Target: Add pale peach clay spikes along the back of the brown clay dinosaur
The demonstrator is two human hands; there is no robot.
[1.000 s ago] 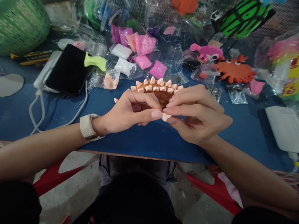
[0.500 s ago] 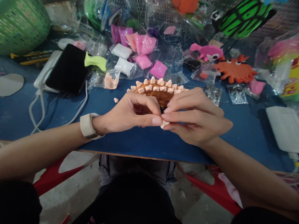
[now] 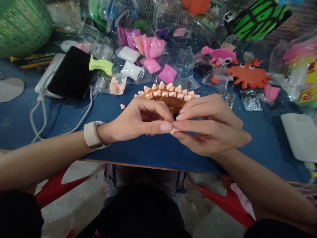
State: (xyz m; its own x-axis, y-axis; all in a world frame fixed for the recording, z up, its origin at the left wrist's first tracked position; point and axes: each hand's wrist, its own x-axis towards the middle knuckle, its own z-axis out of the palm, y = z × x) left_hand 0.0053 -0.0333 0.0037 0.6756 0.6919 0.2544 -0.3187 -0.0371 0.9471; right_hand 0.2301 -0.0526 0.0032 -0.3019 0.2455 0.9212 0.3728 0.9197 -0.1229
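A small pale pink piece of clay (image 3: pixel 174 130) is pinched between the fingertips of my left hand (image 3: pixel 146 120) and my right hand (image 3: pixel 210 125), which meet near the table's front edge. Just behind the fingers lies a brown clay shape (image 3: pixel 170 103) with two rows of pale pink pointed bits along its back; my hands hide its lower part. Left of it a loose pink crumb (image 3: pixel 123 106) rests on the blue table (image 3: pixel 146 152).
Bagged pink clay (image 3: pixel 167 73), a black phone (image 3: pixel 72 73) on a white device with a cable, an orange crab figure (image 3: pixel 250 74) and a pink figure (image 3: pixel 219 56) lie beyond. A green basket (image 3: pixel 24 28) stands far left, a white power bank (image 3: pixel 299 135) right.
My right hand has tilted slightly, its knuckles shifting a little right. The pinched piece now shows less between the fingertips. My left hand has hardly moved.
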